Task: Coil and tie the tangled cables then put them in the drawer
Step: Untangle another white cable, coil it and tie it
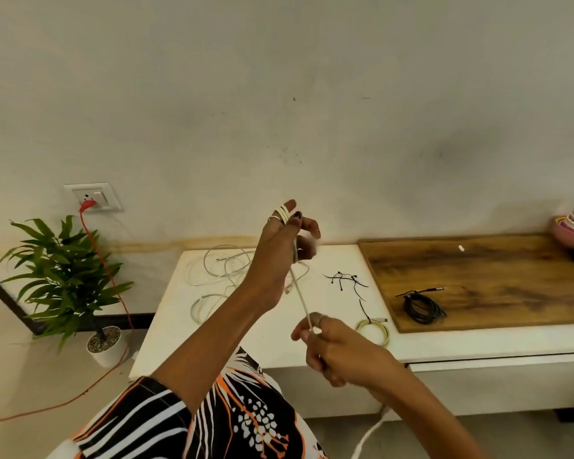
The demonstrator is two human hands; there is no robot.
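Left hand (280, 240) raised above the table (269, 332), white cable (301, 298) wound in a few turns round its fingers (284, 212). Right hand (332, 347) below pinches the taut run, feeding it. Best to keep tension even and lay turns side by side. Black ties (343, 279) wait on the table; no drawer in view.

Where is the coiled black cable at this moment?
In the head view, the black cable lies on the right, on the near left corner of the wooden board, right of the loose black cable ties.
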